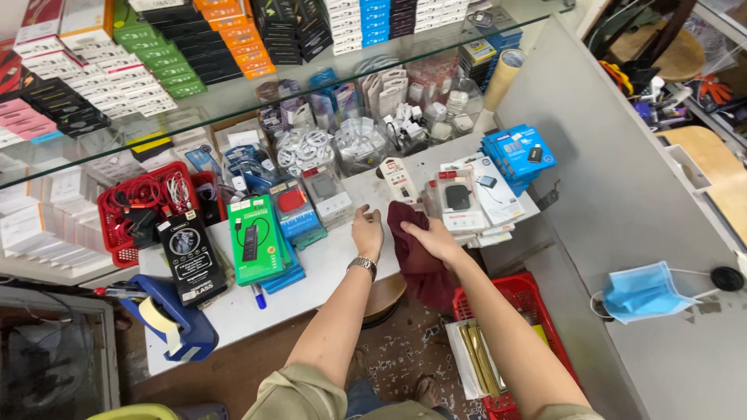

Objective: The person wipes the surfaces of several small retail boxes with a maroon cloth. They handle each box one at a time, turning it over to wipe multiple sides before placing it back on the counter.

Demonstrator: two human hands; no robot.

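My right hand (433, 239) grips a dark maroon cloth (416, 257) at the front edge of a white shelf (327, 268); the cloth hangs down over that edge. My left hand (367, 231), with a metal wristwatch, rests flat on the shelf just left of the cloth, fingers spread, holding nothing. A stack of grey and white accessory packs (467, 204) lies right beside my right hand. Green boxes (255, 238) and blue boxes (296, 210) lie to the left of my left hand.
A red basket of cables (140, 208), a black box (191, 257) and a blue tape dispenser (175, 315) sit at the left. Blue boxes (517, 154) stand at the right. A glass shelf above carries stacked boxes. A blue face mask (642, 292) lies on the grey counter. A red basket (513, 311) stands on the floor.
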